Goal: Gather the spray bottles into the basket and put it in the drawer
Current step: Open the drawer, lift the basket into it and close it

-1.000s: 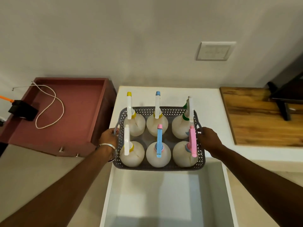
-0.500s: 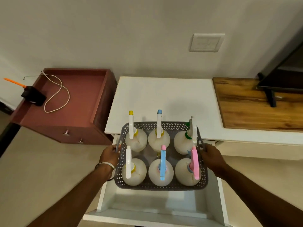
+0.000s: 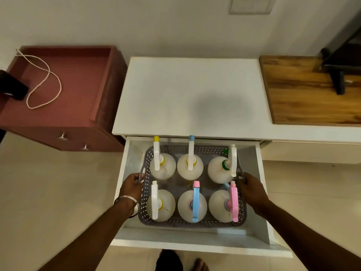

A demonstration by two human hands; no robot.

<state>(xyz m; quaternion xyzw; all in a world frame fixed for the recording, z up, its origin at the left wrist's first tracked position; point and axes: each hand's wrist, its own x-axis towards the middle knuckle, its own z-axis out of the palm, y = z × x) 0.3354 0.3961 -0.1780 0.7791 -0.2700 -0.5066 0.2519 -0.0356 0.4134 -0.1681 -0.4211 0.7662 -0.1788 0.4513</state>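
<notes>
A pale tiled floor (image 3: 58, 192) and a plain wall frame a white cabinet (image 3: 187, 94), its top bare. At 9 o'clock from it stands a dark red side unit (image 3: 74, 90) with a looped white cord (image 3: 44, 83) on top; at 3 o'clock lies a wooden slab (image 3: 304, 94).

Below the cabinet top, toward 6 o'clock, the white drawer (image 3: 195, 242) is pulled out. The grey perforated basket (image 3: 192, 223) sits inside its walls, carrying six spray bottles (image 3: 192, 204) upright in two rows of three, nozzles pointing to 12 o'clock.

The left hand (image 3: 132, 184), a metal bangle (image 3: 128, 199) at its wrist, is closed around the basket's handle at 9 o'clock. The right hand (image 3: 252, 190) is closed around the handle at 3 o'clock. Whether the basket rests on the drawer floor cannot be told.
</notes>
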